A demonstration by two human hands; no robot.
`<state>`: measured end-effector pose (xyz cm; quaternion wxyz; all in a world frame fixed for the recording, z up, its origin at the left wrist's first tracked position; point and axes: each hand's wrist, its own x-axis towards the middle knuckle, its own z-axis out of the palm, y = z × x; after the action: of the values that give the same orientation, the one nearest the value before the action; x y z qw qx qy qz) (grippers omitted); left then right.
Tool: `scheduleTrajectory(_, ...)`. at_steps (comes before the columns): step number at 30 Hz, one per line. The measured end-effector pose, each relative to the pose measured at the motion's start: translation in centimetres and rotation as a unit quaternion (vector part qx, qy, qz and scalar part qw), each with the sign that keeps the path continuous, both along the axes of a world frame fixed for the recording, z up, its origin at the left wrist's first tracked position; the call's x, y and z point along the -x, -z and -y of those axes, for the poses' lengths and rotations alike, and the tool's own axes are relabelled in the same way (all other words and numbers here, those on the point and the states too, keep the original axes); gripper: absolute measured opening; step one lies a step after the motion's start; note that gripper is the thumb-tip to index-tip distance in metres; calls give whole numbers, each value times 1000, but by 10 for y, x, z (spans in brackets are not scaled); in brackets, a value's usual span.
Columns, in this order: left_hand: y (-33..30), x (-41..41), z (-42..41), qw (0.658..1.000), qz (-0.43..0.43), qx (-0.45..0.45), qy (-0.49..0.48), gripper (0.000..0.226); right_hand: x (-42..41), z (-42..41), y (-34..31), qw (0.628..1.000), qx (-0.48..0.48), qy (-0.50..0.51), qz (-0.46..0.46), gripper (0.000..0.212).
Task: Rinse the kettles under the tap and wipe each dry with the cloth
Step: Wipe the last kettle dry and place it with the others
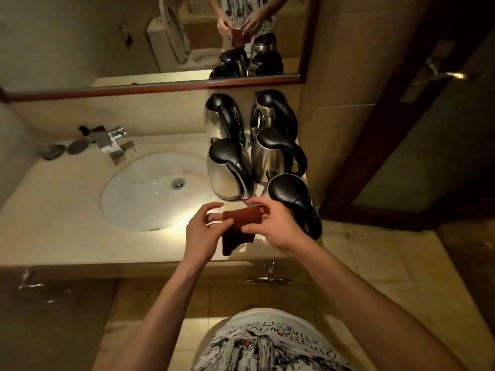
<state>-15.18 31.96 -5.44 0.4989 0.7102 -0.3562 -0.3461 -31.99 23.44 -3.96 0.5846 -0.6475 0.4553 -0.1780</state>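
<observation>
Centre of the frame: dark red folded cloth (239, 228) pinched between left hand (205, 231) and right hand (273, 223), above the beige stone counter (67, 231). Right of centre, five steel kettles with black handles (254, 153) (packed close together), beside the white oval sink (150, 191) under the chrome tap (112, 141).

left hand (205, 229) pinching, right hand (270, 223) pinching

A wood-framed mirror (160, 36) hangs above the counter (53, 210); two soap dishes (64, 149) sit there.
</observation>
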Motion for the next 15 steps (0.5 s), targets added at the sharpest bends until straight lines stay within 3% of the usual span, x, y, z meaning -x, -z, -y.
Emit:
scheduleTrajectory(2,0,-8,1,999,11,-3,41,36,-4,3,1,996,77,10,-53,41)
scheduleTrajectory(4,-1,-15,3,997,30,-3,72,37,-7,5,1,993,96,13,-67,25)
scheduleTrajectory(8,3,-26,11,995,60,17,74,23,-12,12,6,984,143,-16,-103,16)
scheduleTrajectory(10,5,-30,16,993,76,29,84,19,-12,15,7,989,121,-17,-84,18)
scheduleTrajectory(12,6,-35,20,993,22,31,109,9,-12,17,6,996,80,-1,-30,15)
scheduleTrajectory(15,4,-30,24,977,-110,0,181,44,-12,17,-3,999,29,11,35,8)
